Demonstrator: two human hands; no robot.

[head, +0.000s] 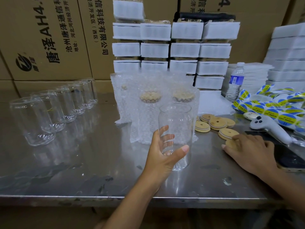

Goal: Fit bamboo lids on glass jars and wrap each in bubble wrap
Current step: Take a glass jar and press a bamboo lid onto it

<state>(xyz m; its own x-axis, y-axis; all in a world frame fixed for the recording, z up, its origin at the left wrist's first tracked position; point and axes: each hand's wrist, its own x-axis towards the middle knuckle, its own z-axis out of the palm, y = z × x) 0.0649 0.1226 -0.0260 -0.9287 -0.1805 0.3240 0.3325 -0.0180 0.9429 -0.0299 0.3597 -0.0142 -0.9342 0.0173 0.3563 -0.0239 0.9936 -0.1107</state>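
**Jar in hand, lid being fetched**

Task item: one open glass jar (175,136) stands upright at desk (99,162) centre, no lid on it.

Left hand (165,149): wraps the lower half of the jar, thumb across the front, fingers visible through the glass behind.

Right hand (252,151): at 3 o'clock of the jar, lying over one bamboo lid (228,143), thumb at the lid's near edge. Whether the lid is already pinched or only touched, cannot tell.

Handling, judged:
- The jar is thin, clear, rigid and smooth, so likely slippery and breakable. A grip round the body low down, as now, should steady it while the lid is pressed on.
- The lid is a light, stiff disc with a centre hole and a pale ring on its edge. It is best taken by the rim and seated level on the mouth.
- The bubble wrap is soft and limp and will need both hands.

Counts:
- Bare jars (39,120) in a row at 9 to 10 o'clock: six, the far ones overlapping, so approximate.
- Wrapped jars (150,103) at 12 o'clock: two with lids showing through the wrap, and possibly a third at their left.
- Loose lids (215,123) at 2 o'clock: about six, plus the one under the right hand.

Also there: a water bottle (236,80), sticker strips (272,111) and a phone (288,156).
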